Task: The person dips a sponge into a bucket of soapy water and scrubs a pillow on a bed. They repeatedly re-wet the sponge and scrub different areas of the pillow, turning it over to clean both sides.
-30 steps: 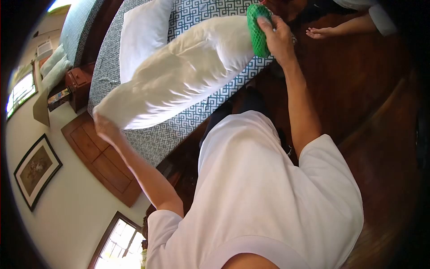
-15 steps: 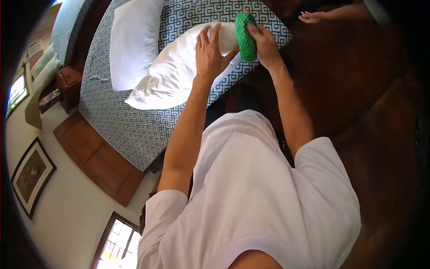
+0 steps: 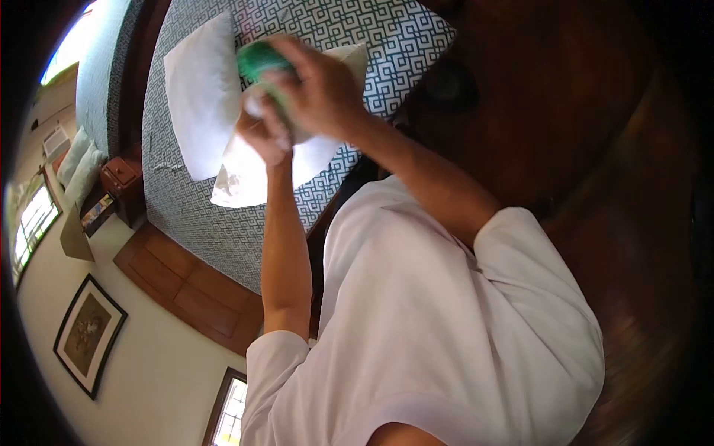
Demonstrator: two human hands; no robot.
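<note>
My right hand (image 3: pixel 320 89) is closed around a green, net-textured oblong pad (image 3: pixel 256 59), which is blurred by motion. It is above a white pillow (image 3: pixel 320 152) on the bed. My left hand (image 3: pixel 264 130) is just below and left of the pad, with its fingers curled. White cloth, seemingly the pillow's, bunches at its fingers, though blur and the right hand hide part of the grip. A second white pillow (image 3: pixel 201 104) lies to the left.
The bed (image 3: pixel 405 52) has a blue-and-white geometric cover. A wooden footboard-like panel (image 3: pixel 186 286) stands by its lower left edge, near a small wooden cabinet (image 3: pixel 123 175). A framed picture (image 3: pixel 91 334) hangs on the wall. Dark brown floor (image 3: pixel 550 111) lies to the right.
My right hand has swung left across the pillow with the green pad. My left hand has moved left and down, and its spread fingers have curled in. Another person's hand has left view.
</note>
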